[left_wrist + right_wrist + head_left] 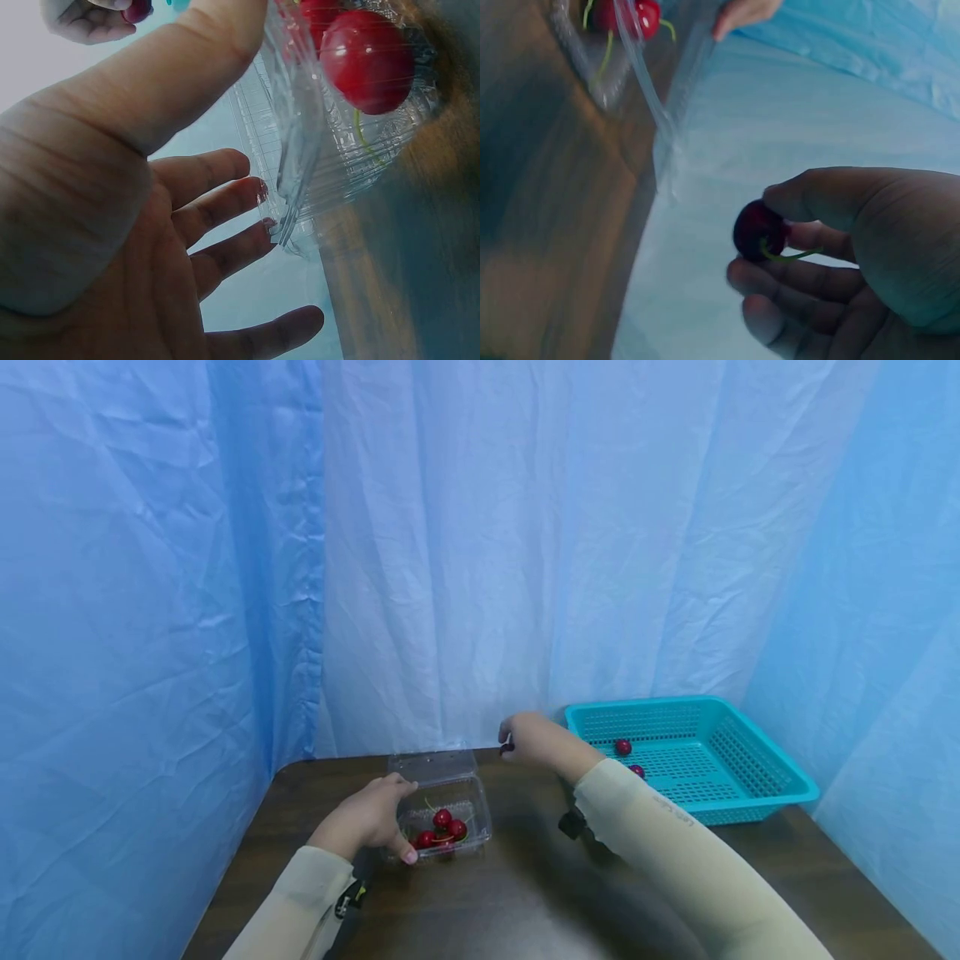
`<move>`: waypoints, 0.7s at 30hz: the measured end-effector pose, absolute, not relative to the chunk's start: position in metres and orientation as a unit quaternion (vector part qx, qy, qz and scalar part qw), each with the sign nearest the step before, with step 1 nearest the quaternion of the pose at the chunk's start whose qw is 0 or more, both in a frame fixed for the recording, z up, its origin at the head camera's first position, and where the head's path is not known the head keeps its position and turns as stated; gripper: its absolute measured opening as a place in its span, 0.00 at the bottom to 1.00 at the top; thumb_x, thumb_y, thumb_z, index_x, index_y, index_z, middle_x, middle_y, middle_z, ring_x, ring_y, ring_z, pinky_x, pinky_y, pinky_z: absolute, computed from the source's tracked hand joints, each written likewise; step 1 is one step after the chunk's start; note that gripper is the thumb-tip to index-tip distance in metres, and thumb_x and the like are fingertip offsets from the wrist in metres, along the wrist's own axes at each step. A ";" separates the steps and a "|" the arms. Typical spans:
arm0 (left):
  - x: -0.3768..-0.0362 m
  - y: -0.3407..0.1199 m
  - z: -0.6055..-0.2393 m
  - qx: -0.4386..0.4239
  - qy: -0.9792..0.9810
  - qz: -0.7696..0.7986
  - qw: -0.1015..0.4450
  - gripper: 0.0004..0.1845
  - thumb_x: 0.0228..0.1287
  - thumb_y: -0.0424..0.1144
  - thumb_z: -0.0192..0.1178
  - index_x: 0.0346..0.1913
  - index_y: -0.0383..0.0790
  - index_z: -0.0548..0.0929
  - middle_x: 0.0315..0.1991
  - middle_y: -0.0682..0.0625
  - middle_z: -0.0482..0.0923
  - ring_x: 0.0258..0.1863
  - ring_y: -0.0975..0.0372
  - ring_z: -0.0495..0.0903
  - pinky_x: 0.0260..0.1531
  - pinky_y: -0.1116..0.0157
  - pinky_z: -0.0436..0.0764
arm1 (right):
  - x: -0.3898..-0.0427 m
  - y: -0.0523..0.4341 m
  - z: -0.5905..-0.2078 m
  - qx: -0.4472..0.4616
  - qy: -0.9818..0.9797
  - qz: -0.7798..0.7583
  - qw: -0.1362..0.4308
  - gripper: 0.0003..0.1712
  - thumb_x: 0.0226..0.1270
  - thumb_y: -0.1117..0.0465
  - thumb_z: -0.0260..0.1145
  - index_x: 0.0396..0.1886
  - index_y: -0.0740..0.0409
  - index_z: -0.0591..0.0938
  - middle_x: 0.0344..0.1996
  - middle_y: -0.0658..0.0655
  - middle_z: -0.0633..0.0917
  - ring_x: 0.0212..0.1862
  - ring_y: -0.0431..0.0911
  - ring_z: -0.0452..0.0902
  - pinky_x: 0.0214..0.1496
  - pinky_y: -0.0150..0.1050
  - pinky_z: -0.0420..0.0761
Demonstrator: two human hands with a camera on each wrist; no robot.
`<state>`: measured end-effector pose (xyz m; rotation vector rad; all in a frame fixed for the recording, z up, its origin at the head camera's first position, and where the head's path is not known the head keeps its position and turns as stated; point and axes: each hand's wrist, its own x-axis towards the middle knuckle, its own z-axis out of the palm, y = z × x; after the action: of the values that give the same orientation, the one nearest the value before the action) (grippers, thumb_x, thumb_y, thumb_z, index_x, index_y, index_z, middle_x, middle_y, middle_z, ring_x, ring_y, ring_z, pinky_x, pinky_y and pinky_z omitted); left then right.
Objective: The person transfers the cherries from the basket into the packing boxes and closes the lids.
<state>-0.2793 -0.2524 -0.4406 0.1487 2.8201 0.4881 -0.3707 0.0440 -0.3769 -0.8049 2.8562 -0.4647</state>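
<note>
My right hand (pixel 531 739) pinches a dark red cherry (pixel 760 231) between thumb and fingers, its green stem pointing back toward the palm. It is held in the air, right of the clear plastic container's raised lid (pixel 435 767). The container (pixel 480 810) sits on the table with several red cherries (pixel 442 818) inside. At its left side is my left hand (pixel 367 817), thumb near the front rim. In the left wrist view, the fingers (pixel 225 206) are spread and nearly straight, with some fingertips touching the plastic edge.
A turquoise perforated basket (pixel 772 760) stands at the right of the dark wooden table (pixel 495 910). Two cherries (pixel 623 747) show in it, one partly hidden by the right sleeve. Blue-white curtains (pixel 480 568) enclose the back and both sides.
</note>
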 end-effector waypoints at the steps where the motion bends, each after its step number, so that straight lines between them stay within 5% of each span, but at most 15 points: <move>1: -0.279 -0.252 -0.441 0.052 0.975 0.169 0.138 0.65 0.38 0.55 0.95 0.85 0.48 0.76 0.81 0.41 0.75 0.80 0.39 0.75 0.70 0.31 0.84 | -0.370 0.041 -0.380 -0.273 0.947 -0.156 0.067 0.09 0.80 0.62 0.76 0.54 0.59 0.93 0.46 0.57 0.95 0.48 0.50 0.93 0.57 0.48 0.95; 8: -0.279 -0.252 -0.439 0.047 0.974 0.170 0.143 0.65 0.39 0.54 0.96 0.85 0.49 0.75 0.82 0.40 0.74 0.81 0.38 0.74 0.70 0.30 0.84 | -0.361 0.012 -0.401 -0.287 0.938 -0.182 0.071 0.05 0.78 0.59 0.77 0.49 0.49 0.92 0.40 0.48 0.91 0.42 0.42 0.87 0.50 0.41 0.94; 21: -0.281 -0.251 -0.438 0.043 0.975 0.162 0.149 0.66 0.37 0.54 0.96 0.85 0.49 0.76 0.81 0.41 0.75 0.79 0.39 0.75 0.70 0.30 0.84 | -0.356 -0.028 -0.437 -0.320 0.933 -0.150 0.077 0.05 0.78 0.59 0.79 0.48 0.54 0.93 0.38 0.50 0.92 0.36 0.39 0.86 0.47 0.38 0.93</move>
<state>-0.2815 -0.2507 -0.4384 0.1243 2.8006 0.4647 -0.3556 -0.0284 -0.4367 -0.9576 2.7949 -0.4495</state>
